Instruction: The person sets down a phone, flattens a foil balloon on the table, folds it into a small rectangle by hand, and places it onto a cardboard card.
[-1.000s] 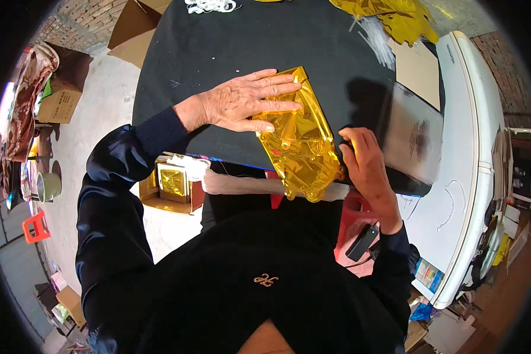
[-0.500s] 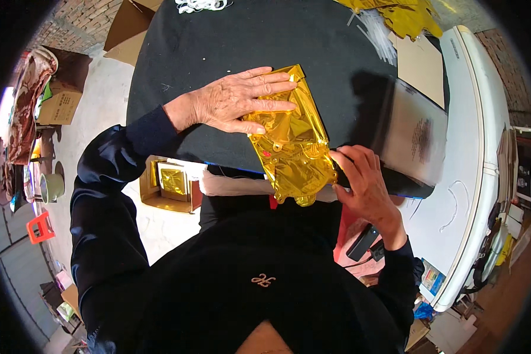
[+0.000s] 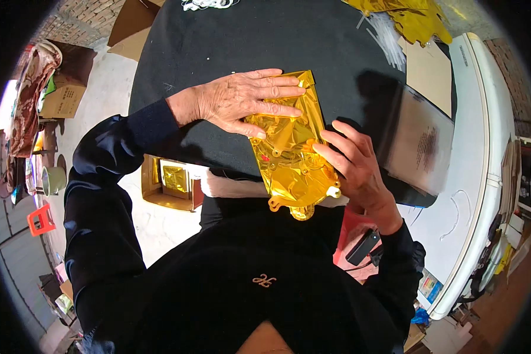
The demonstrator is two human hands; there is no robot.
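Observation:
A folded, deflated gold foil balloon lies on the black-covered table, its lower end with small holed tabs hanging over the near edge toward my body. My left hand rests flat on its upper part, fingers stretched out and slightly apart. At the balloon's right edge is my right hand, its fingers spread and the fingertips touching the foil. The right thumb is mostly hidden. A small pale spot shows at the foil's lower right corner, beside that hand.
To the right lies a stack of clear plastic bags. Behind it are a cardboard sheet, thin clear straws and more gold foil. White string lies at the far edge. An open carton stands below left.
My right hand has moved up along the balloon's right edge, and its fingers have opened away from the lower corner. My left hand stays flat on the foil. The view has shifted slightly.

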